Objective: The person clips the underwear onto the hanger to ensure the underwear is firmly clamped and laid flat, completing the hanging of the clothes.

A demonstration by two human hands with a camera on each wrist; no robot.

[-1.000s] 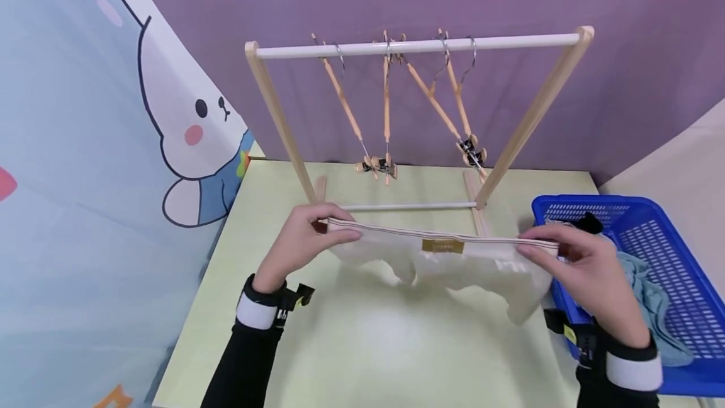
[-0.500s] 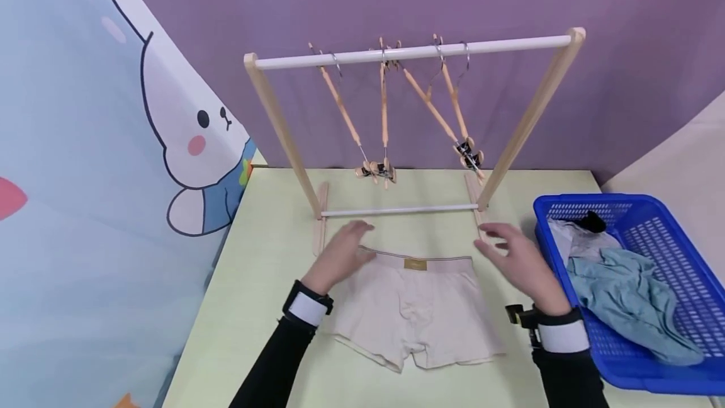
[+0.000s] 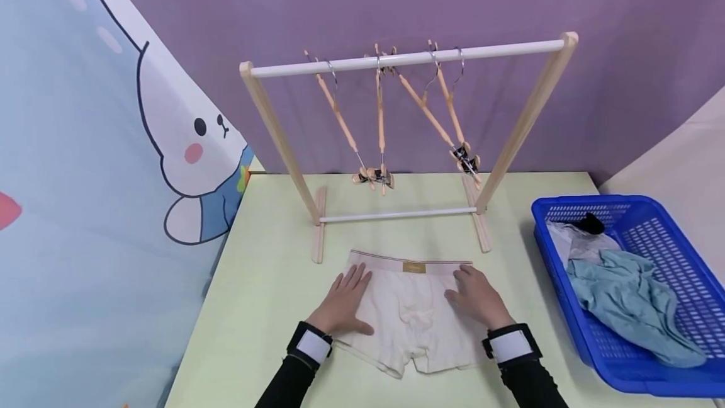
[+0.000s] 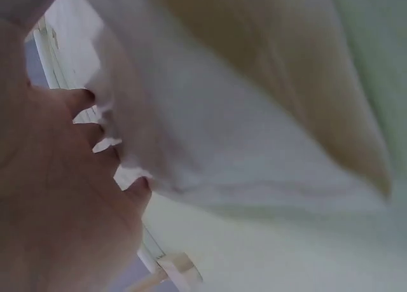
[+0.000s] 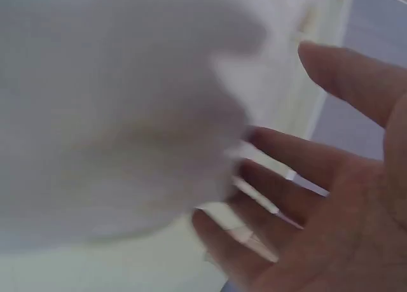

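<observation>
A pair of off-white boxer briefs (image 3: 416,313) lies spread on the pale table, its waistband toward the rack and a gold-brown label (image 3: 414,267) at the middle of the band. My left hand (image 3: 342,304) rests on the left side of the briefs with fingers spread. On the right side, my right hand (image 3: 478,298) touches the cloth just below the waistband, its fingers loosely bent. Both wrist views show the off-white cloth close up, with the left fingers (image 4: 86,136) and the right fingers (image 5: 280,190) extended against it. Neither hand grips anything.
Behind the briefs stands a wooden rack with a white rail (image 3: 408,58). Several wooden clip hangers (image 3: 381,115) hang from it. At right, a blue plastic basket (image 3: 600,357) holds a teal garment (image 3: 629,307), a light grey cloth (image 3: 583,244) and something black (image 3: 591,223).
The briefs, held up by the waistband in both hands a second ago, now lie flat on the table. Both hands let go and then came down onto the cloth.
</observation>
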